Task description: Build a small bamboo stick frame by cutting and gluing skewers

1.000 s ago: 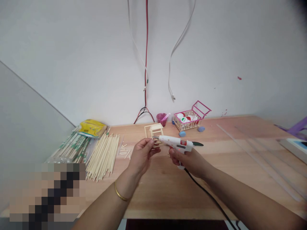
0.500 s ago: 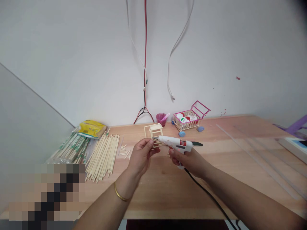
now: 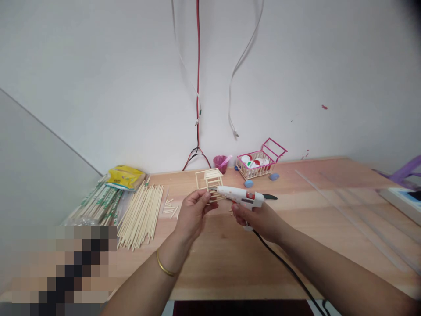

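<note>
— How are the hands set?
— Left hand (image 3: 193, 210): thumb and fingers pinched on the frame (image 3: 213, 174), presumably to steady it. Right hand (image 3: 259, 220): closed round the glue gun (image 3: 237, 193), apparently to aim its nozzle (image 3: 213, 189) near the left thumb.
— The frame's position?
— Ahead of the left hand; whether it touches the tabletop (image 3: 223, 267) is unclear.
— Beyond?
— Sticks (image 3: 141, 215) at left, roughly parallel, probably for easy picking.
</note>
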